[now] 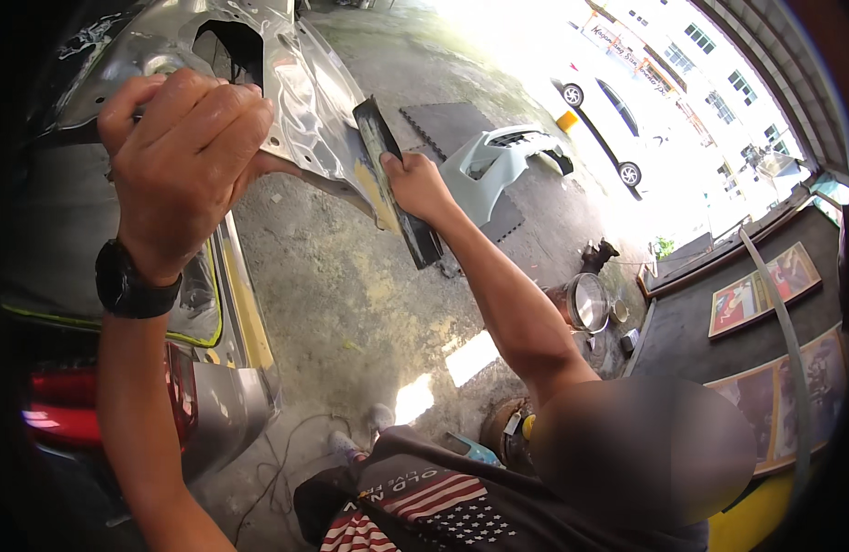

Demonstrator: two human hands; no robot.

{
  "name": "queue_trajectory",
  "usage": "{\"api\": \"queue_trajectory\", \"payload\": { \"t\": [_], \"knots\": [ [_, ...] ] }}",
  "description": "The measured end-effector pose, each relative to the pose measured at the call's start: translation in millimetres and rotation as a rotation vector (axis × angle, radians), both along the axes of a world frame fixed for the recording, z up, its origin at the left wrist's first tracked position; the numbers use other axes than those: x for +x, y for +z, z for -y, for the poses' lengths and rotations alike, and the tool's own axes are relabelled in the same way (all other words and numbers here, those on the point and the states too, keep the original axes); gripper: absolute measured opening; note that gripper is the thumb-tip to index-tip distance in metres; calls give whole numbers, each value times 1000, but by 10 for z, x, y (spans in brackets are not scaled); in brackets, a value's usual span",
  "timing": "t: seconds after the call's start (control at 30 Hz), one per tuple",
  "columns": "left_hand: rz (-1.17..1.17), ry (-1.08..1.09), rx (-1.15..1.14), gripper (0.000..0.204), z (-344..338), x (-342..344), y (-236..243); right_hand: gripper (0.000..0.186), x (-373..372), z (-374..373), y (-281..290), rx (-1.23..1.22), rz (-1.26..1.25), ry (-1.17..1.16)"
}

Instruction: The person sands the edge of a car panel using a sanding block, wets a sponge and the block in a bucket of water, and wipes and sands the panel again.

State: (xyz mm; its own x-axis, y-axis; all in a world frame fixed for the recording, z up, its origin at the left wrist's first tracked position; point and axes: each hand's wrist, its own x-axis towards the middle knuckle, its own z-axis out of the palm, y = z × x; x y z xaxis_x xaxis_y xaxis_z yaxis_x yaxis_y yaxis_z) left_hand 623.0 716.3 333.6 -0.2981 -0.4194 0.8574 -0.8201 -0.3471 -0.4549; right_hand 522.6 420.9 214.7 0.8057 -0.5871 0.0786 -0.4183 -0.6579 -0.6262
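My left hand, with a black watch on its wrist, is closed, its fingers curled over the edge of a silver trunk lid next to a dark cut-out. The lid's bare underside faces me at the upper left. My right hand grips a long, dark, flat sanding board near its middle. That board lies slantwise against the lid's outer edge, by a patch of yellowish filler. Its working face is hidden from me.
Below the lid are the car's red tail light and silver rear corner. A pale blue bumper lies on dark floor mats. A round container stands at right; a cable trails near my feet.
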Motion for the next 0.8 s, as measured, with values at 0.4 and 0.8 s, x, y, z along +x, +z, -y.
{"api": "queue_trajectory", "payload": {
  "t": [0.4,0.8],
  "knots": [
    [-34,-7,-10,33,9,-9,6,50,329,131,-24,-76,8,-49],
    [-4,13,61,38,-60,58,-18,52,331,212,-44,-205,1,-106]
  ]
}}
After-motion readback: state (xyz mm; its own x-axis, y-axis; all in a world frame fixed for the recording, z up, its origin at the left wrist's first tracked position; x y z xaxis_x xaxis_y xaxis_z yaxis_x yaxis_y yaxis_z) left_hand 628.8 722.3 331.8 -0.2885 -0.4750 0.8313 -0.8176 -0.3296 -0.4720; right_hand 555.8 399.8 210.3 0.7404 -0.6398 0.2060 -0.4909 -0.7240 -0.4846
